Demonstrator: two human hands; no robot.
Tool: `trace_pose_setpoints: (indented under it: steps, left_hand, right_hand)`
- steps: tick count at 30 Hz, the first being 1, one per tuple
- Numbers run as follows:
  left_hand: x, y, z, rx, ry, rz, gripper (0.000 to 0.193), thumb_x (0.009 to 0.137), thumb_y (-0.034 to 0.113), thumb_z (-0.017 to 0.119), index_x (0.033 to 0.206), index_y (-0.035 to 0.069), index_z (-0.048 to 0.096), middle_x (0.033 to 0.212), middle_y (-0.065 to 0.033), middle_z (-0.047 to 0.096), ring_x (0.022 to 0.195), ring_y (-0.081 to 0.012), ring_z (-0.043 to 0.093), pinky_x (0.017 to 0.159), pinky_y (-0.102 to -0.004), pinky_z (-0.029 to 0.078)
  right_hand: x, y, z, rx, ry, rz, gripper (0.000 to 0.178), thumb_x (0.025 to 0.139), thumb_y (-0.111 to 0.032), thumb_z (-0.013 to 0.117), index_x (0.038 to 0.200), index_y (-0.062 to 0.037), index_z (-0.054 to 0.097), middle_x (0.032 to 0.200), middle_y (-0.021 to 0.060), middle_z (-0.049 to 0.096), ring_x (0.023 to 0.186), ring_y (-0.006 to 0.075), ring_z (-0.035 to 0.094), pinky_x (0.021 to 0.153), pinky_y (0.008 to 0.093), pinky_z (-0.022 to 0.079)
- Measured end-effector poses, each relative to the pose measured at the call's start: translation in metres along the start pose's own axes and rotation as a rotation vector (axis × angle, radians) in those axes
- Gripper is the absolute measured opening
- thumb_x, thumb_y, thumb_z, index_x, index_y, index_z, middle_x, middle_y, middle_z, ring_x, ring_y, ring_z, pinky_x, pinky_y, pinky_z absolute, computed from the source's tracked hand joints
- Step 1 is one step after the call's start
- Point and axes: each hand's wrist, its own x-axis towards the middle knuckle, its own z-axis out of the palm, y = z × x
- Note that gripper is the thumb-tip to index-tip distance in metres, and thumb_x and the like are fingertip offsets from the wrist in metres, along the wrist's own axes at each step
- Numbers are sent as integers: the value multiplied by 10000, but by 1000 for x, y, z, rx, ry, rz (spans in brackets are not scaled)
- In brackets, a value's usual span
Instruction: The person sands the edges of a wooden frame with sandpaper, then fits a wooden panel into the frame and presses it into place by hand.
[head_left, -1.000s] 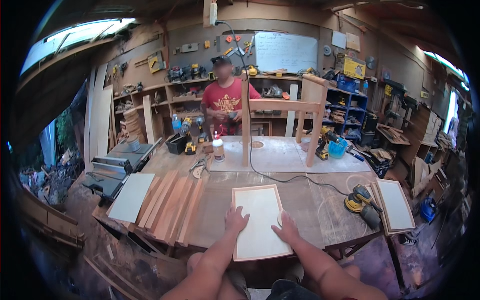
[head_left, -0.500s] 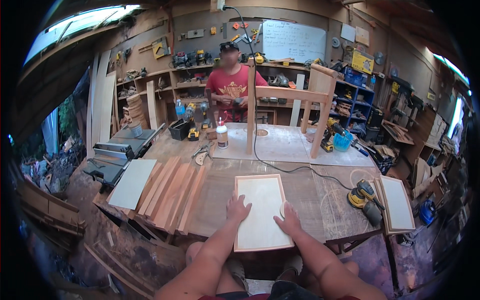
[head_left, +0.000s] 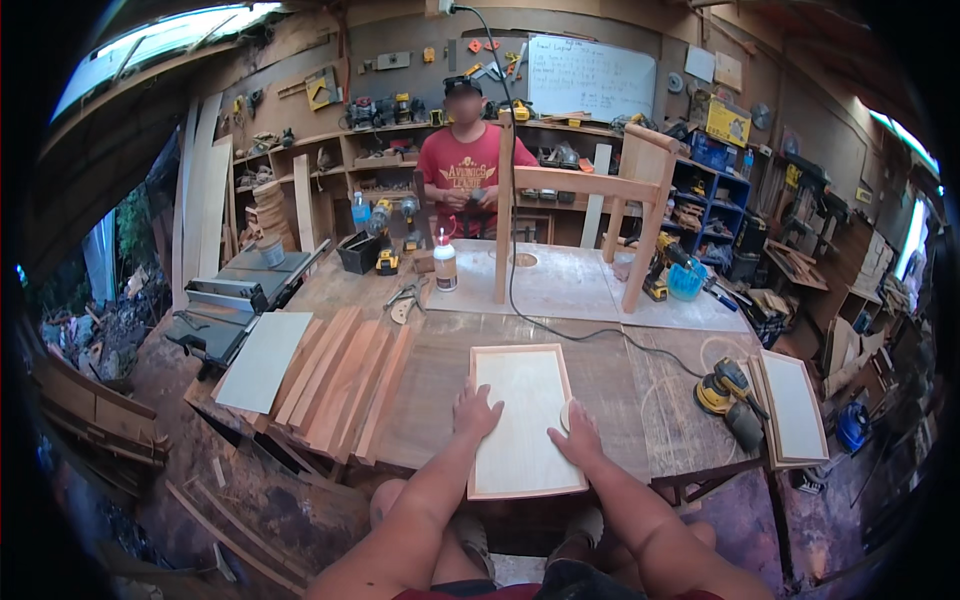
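Note:
A shallow wooden tray (head_left: 520, 430) with a pale flat panel and a low, reddish-brown rim lies on the workbench, its near end at the front edge. My left hand (head_left: 474, 412) grips its left side, thumb over the panel and fingers along the rim. On the opposite side, my right hand (head_left: 578, 440) rests over the right rim with its thumb on the panel. A thin pale piece with a rounded edge (head_left: 565, 415) shows at the right fingers, which seem to hold it; most of it is hidden.
Several wood strips (head_left: 345, 385) lie left of the tray, beside a table saw (head_left: 225, 290). A sander (head_left: 722, 390) and stacked framed panels (head_left: 792, 410) are at the right. Beyond stand a glue bottle (head_left: 445, 266), a wooden chair frame (head_left: 585, 185), a hanging cord (head_left: 512, 220) and a person (head_left: 465, 165).
The view has shifted slightly. Both hands keep their places on the tray, and the person across the bench has turned the head a little.

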Motion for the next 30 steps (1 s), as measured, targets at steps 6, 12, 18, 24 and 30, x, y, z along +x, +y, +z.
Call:
trace_pose_setpoints:
  steps: [6, 12, 18, 24, 30]
  left_hand:
    - [-2, 1, 6, -4, 55, -9, 622, 886, 448, 665, 1403, 132, 527, 1567, -262, 304, 1430, -429, 319, 1158, -537, 279]
    - [13, -4, 10, 110, -22, 92, 658, 884, 457, 668, 1393, 68, 519, 1550, -317, 297, 1444, -465, 283, 1133, -581, 301]
    - [36, 0, 9, 165, 54, 130, 749, 867, 491, 680, 1432, 41, 479, 1545, -346, 269, 1400, -512, 325, 1146, -575, 292]
    - [33, -11, 13, -1, -60, 137, 801, 820, 518, 730, 1427, 53, 491, 1564, -338, 219, 1364, -534, 352, 1127, -558, 337]
    - [35, 2, -1, 32, -4, 153, 806, 785, 506, 776, 1422, 89, 509, 1561, -327, 241, 1358, -520, 365, 1114, -542, 366]
  right_hand:
    - [0, 4, 6, -39, 34, -34, 891, 895, -452, 669, 1514, 49, 270, 1559, 273, 328, 1445, 424, 310, 1196, 484, 232]
    - [-1, 5, 3, -8, 17, -6, 876, 901, -437, 668, 1510, 54, 274, 1543, 285, 347, 1431, 435, 329, 1193, 486, 243]
    - [2, -7, -9, -68, -121, 82, 940, 900, -452, 662, 1546, 44, 195, 1600, 265, 253, 1486, 409, 245, 1211, 502, 192]
    - [77, 5, 6, -54, -109, 51, 1000, 872, -527, 680, 1545, 40, 206, 1610, 243, 252, 1503, 384, 221, 1220, 510, 172]
    - [200, 11, 22, -8, -46, 81, 988, 876, -574, 651, 1536, 41, 248, 1598, 244, 281, 1505, 374, 222, 1229, 484, 159]
